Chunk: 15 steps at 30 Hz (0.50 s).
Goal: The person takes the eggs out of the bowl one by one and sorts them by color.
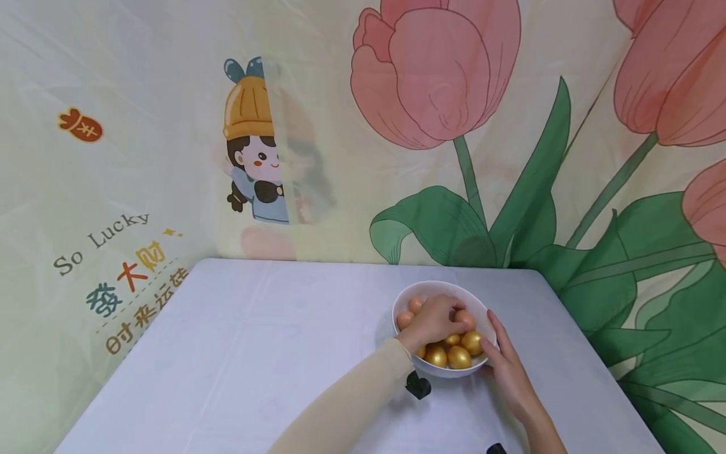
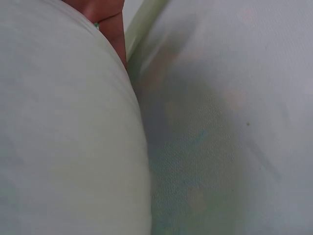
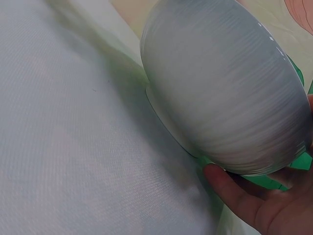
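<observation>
A white bowl (image 1: 448, 372) stands toward the right of the table in the head view, with brown eggs (image 1: 416, 305) at the back and several gold eggs (image 1: 459, 357) in front. My left hand (image 1: 433, 321) reaches in from the left, thumb and fingers on either side of a brown egg (image 1: 466, 320) by the right wall. Along the bowl's right side, my right hand (image 1: 507, 369) grips the rim. The right wrist view shows the bowl's outer wall (image 3: 220, 83), with fingers (image 3: 234, 191) touching it near the base. In the left wrist view, a pale rounded surface covers much of the picture.
A white-covered table (image 1: 255, 353) lies beneath the bowl. Behind it hangs a printed cloth (image 1: 323, 126) with tulips and a cartoon figure. A small black object (image 1: 418, 385) is beside the left sleeve, just in front of the bowl.
</observation>
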{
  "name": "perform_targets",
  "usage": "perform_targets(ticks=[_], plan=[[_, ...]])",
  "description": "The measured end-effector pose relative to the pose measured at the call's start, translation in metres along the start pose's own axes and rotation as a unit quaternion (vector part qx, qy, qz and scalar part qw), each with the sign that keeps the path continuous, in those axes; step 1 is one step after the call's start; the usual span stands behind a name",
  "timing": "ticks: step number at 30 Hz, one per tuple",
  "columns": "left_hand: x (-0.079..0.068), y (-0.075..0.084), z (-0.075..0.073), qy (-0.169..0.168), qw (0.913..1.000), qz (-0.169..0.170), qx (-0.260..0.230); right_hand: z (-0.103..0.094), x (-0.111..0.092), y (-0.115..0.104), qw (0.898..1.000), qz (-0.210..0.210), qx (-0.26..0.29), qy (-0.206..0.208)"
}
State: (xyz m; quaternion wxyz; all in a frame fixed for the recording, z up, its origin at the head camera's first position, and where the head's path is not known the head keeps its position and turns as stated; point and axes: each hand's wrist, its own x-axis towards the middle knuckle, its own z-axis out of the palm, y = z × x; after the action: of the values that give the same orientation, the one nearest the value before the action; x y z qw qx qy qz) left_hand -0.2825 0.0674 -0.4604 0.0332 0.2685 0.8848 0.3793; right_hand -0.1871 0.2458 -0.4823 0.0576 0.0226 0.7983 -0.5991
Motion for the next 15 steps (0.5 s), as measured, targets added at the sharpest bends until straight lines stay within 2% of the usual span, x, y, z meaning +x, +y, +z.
perform_targets(ticks=[7,15], plan=[[0.0014,-0.0015,-0.0005,0.003,0.9999,0.001,-0.017,-0.0004,-0.0010,-0.0001,1.000,-0.012,0.002,0.000],[0.0034,-0.0009,-0.0037,0.025,0.9993,0.006,-0.027,0.0000,-0.0012,0.0009,1.000,-0.013,0.003,0.004]])
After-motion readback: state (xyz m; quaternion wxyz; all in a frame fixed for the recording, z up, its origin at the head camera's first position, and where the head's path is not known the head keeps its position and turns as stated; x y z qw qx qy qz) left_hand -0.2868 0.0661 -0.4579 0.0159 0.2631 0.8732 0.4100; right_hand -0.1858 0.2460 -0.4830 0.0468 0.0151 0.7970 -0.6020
